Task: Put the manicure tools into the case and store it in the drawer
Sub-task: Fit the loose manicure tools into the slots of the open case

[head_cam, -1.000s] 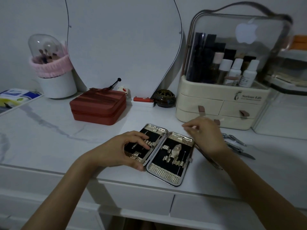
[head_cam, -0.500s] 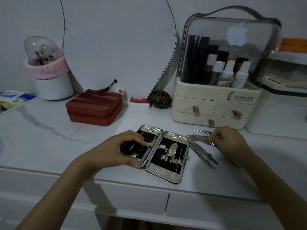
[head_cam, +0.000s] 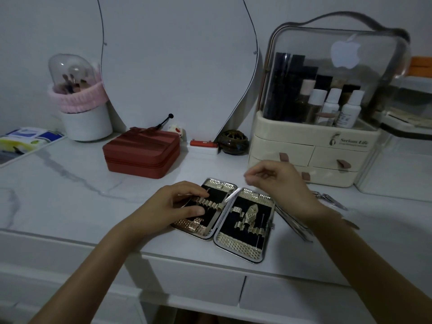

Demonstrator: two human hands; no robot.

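The manicure case lies open flat near the table's front edge, black inside with gold loops, and a few tools sit in its right half. My left hand rests on the left half, thumb and fingers gripping it. My right hand hovers just above the case's right half with fingertips pinched together; I cannot make out whether a thin tool is between them. Loose metal tools lie on the table right of the case, partly hidden under my right wrist, with nail clippers further right.
A red zip box stands behind the case. At the back right is a cream cosmetics organiser with small drawers. A mirror leans on the wall, and a brush holder stands back left. Table drawers sit below the front edge.
My right hand has left the pile of loose tools on the right and come back up over the case, fingers pinched. My left hand has stayed on the case's left half.
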